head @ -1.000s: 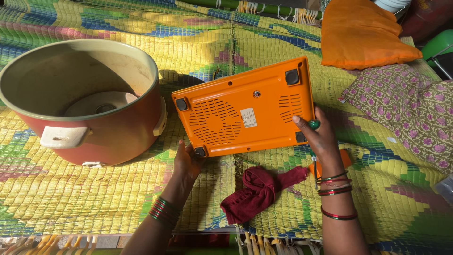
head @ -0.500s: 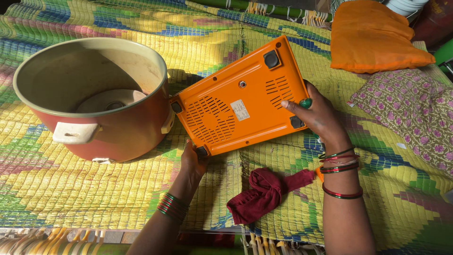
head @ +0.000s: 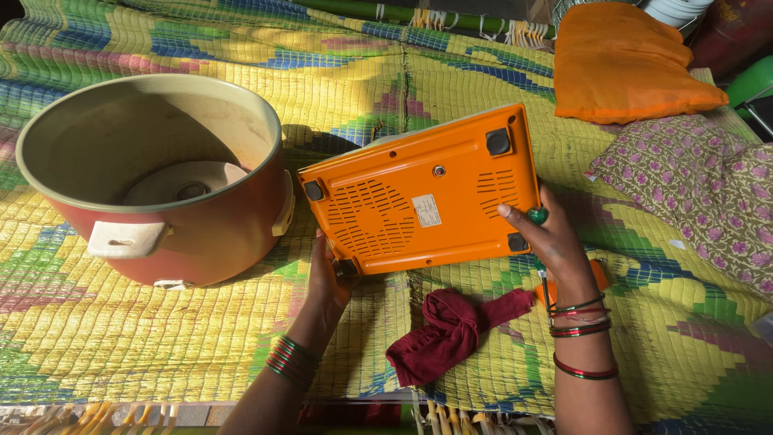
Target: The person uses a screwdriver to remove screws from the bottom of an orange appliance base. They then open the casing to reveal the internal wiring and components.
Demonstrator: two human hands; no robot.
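Both hands grip the orange appliance base (head: 423, 197), held underside-up and tilted above the woven mat (head: 201, 48). Left hand (head: 328, 278) clamps its lower-left edge; right hand (head: 551, 246) clamps its lower-right corner. Rice cooker body (head: 153, 181) stands just beside it.

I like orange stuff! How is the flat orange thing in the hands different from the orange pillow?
The orange appliance base is hard plastic with vent slots and black feet; the orange pillow is soft, plain cloth. The base is tilted up between the left hand and the right hand; the pillow lies untouched on the mat. The base has sharp, straight edges; the pillow looks puffy. Both are orange.
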